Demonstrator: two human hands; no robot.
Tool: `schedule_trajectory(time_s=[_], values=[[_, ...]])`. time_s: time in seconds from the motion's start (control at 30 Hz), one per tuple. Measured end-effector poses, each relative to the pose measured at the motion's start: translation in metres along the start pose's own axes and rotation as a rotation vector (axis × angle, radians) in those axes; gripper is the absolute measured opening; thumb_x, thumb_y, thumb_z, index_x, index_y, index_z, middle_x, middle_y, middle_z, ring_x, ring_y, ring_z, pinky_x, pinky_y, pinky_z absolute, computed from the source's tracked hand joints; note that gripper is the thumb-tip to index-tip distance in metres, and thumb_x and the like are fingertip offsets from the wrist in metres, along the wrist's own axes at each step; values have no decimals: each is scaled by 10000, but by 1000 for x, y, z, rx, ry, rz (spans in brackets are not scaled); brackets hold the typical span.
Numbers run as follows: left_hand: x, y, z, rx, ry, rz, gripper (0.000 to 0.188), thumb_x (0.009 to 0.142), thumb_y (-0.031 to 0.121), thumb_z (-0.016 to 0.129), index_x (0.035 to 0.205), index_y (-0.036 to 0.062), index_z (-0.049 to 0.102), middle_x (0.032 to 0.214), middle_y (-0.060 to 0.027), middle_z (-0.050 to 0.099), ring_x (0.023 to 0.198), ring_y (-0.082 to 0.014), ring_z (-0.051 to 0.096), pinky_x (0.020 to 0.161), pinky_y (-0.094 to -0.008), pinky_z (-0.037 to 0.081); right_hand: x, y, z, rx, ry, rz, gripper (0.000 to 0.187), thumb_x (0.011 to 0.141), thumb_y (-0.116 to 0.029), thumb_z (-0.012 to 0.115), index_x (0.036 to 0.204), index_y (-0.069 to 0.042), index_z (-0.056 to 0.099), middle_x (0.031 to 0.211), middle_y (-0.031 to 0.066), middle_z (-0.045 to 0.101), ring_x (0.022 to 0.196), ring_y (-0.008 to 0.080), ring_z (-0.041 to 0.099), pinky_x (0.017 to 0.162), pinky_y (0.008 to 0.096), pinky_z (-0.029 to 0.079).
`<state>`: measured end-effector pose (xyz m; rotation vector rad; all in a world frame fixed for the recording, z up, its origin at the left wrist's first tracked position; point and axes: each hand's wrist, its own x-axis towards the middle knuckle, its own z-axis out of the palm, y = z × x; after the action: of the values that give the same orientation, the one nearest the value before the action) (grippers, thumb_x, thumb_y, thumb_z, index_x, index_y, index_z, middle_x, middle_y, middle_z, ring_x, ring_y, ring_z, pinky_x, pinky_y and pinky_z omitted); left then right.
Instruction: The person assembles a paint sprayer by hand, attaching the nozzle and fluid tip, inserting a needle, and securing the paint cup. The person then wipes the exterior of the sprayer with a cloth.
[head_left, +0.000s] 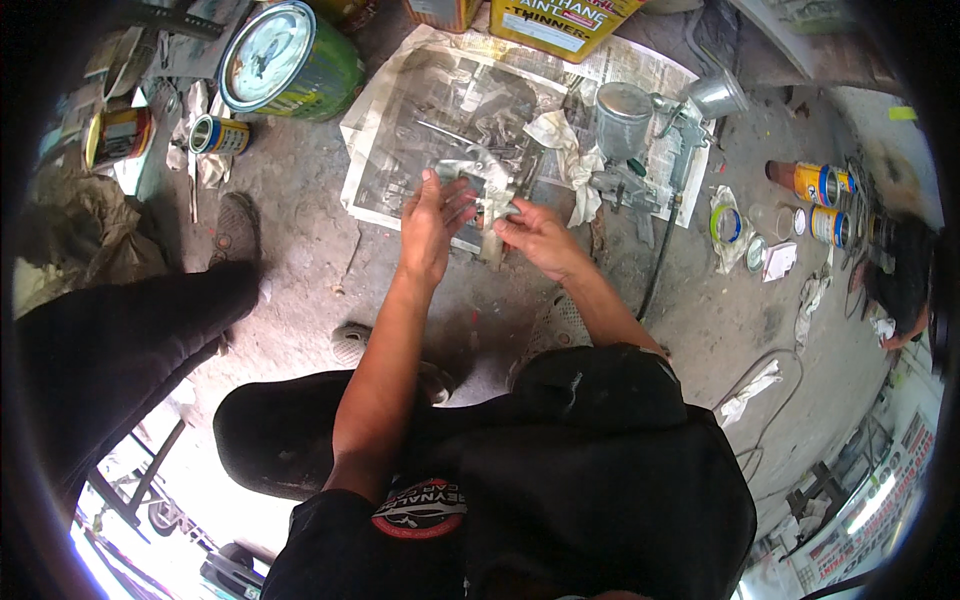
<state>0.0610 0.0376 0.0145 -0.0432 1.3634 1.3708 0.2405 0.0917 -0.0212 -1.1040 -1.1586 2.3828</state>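
Over the spread newspaper, my right hand [540, 240] is closed, with thumb and fingers pinching the lower part of a pale grey, partly shiny piece [494, 200]. Its exact kind I cannot make out; it could be metal, cloth or both. My left hand [430, 225] is beside it on the left, open, its fingers apart and pointing toward it. A crumpled off-white rag [568, 150] lies just beyond my right hand. Right of the rag are a spray gun's grey metal cup [623, 118] and a second metal cup [717, 94], with gun parts around them.
Newspaper [375, 165] covers the concrete floor. A large paint can [290, 65] and small tin [219, 135] stand left; a yellow thinner can [560, 25] stands behind. More tins [805, 182] and a dark hose [655, 270] are right. Another person's leg [130, 330] is at left.
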Motion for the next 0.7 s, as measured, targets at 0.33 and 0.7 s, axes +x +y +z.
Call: schedule_trajectory(time_s=[0.33,0.7], values=[[25,-5,-58,-98,171,-113,437,1097,417,465,1319,47,537,1218,-132,599,1099,-308,589,967,-528,467,28,-11,4,-863,-23,-369,351,924,-335,741,1176,-90,743,969,144,760,802,267,733,733,344,565],[31,-2,-56,-161,171,-161,410,1115,397,417,1266,45,564,1123,-131,649,977,-268,624,901,-456,517,137,-62,-27,-1331,185,-437,132,856,-190,723,907,-73,754,897,207,728,840,413,710,768,518,558]])
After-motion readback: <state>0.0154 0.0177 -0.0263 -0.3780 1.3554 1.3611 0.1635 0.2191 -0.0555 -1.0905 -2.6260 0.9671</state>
